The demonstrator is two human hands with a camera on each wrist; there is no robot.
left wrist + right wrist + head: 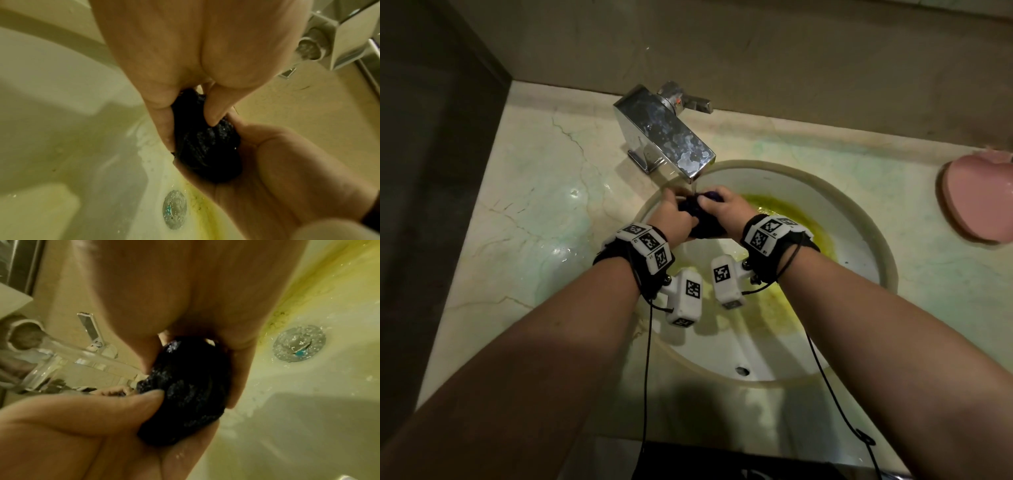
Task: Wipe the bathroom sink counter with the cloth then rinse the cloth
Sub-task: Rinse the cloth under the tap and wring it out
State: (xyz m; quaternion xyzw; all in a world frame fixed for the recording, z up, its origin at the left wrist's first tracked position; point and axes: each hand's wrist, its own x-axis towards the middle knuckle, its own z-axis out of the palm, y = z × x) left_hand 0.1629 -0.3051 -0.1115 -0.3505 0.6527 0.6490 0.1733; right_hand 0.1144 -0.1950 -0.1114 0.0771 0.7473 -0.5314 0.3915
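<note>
Bunching between both hands' curled fingers (213, 104), the cloth (207, 146) (dark, wet).

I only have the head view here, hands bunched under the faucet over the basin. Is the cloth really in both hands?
Observer: Yes. In the left wrist view the left hand grips the dark cloth while the right hand cups it from below.
Operator: Is it wet?
Observer: The right wrist view shows glistening drops on the cloth.
Operator: My arms hide the basin floor. Is the drain covered?
Observer: No, the metal drain lies uncovered below the hands, with a yellow stain beside it.
</note>
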